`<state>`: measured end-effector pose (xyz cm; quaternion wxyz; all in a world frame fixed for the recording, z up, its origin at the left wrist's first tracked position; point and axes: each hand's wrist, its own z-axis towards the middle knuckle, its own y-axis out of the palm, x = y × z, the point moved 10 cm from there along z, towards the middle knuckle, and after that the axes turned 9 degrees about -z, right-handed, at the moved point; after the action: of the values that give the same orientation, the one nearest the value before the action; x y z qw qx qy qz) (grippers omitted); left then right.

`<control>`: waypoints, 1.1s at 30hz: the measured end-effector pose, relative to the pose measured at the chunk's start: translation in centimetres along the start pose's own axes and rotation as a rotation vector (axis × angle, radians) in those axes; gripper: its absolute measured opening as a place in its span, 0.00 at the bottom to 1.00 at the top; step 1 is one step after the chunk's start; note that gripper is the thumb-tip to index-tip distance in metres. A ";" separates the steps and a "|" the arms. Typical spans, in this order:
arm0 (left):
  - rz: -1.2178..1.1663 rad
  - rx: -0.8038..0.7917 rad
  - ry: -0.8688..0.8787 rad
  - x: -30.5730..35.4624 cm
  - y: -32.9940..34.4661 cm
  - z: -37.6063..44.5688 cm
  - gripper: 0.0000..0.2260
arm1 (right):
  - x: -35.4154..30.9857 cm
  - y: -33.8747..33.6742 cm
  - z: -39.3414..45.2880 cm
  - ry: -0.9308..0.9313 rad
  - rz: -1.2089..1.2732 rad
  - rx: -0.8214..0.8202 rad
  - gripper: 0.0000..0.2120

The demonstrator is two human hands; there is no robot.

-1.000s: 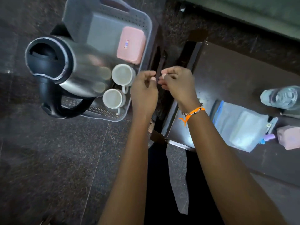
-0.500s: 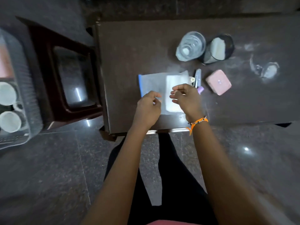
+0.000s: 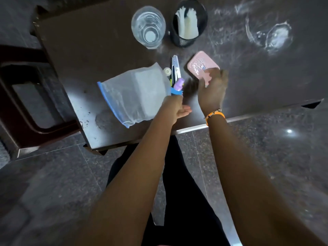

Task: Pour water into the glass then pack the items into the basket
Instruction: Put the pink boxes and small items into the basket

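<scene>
Head view: the right hand (image 3: 212,89) closes blurred fingers on the pink case (image 3: 200,63), grip unclear; the left hand (image 3: 174,107) pinches the zip bag (image 3: 134,95). Better to secure the case before lifting.

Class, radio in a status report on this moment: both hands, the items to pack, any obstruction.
Left hand grips zip bag corner. Right hand blurred, reaching pink case; grip unclear. Glass has water. Nothing blocking.

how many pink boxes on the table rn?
1. The pink box lies on the table, right of the scissors, with the right hand reaching onto its near edge. Basket is out of frame.
</scene>
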<state>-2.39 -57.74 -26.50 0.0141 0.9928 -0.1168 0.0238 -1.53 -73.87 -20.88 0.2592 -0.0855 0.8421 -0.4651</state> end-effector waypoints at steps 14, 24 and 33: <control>-0.287 0.091 0.042 0.2 0.8 3.5 0.12 | 2.1 3.9 4.3 -0.106 -0.070 -0.214 0.32; -0.106 0.266 0.204 1.2 -0.7 4.9 0.09 | 1.8 4.0 3.1 -0.051 -0.039 -0.151 0.32; -0.034 0.217 0.149 -0.4 -0.7 3.4 0.05 | 3.3 2.7 1.2 0.082 0.054 -0.086 0.28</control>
<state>-2.47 -57.06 -29.91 -0.0843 0.9858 -0.0951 0.1098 -3.46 -74.53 -24.77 0.2331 -0.0545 0.8732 -0.4245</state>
